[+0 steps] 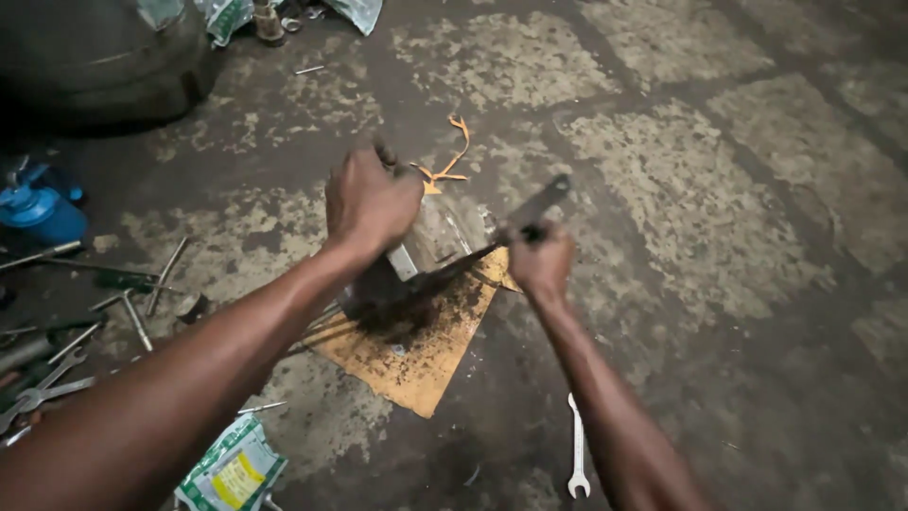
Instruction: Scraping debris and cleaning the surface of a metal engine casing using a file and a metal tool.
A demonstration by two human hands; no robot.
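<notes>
My left hand [371,201] is closed tight over the top of a dark metal part [390,284] that stands on a greasy sheet of brown cardboard [416,364] spread on the concrete floor [700,208]; the part sits near the cardboard's far edge, and I press down on it to keep it from shifting. My right hand [541,262] is wrapped firmly round the handle of a long flat blade [473,257], thumb on top. The blade's long axis runs slantwise, its handle end rising up and away to the right past my knuckles, its working end pointing down and to the left, where it meets the part just below my left hand. The picture is smeared there, so I cannot tell how exactly the tip bears on the metal. Dark crumbs and oily grime already lie thick on the cardboard under and in front of the part, so I judge that a good deal of scraping is done; the part itself looks black and caked, so I reckon plenty is left. Thin orange strips [452,161] lie on the floor just beyond my left hand. A spanner [575,445] lies on the floor near the cardboard's near-right side, beside my right forearm. More spanners and rods [71,355] are scattered well off to the left, with a blue can [40,213] behind them and a green and white packet [232,470] close by my left arm
</notes>
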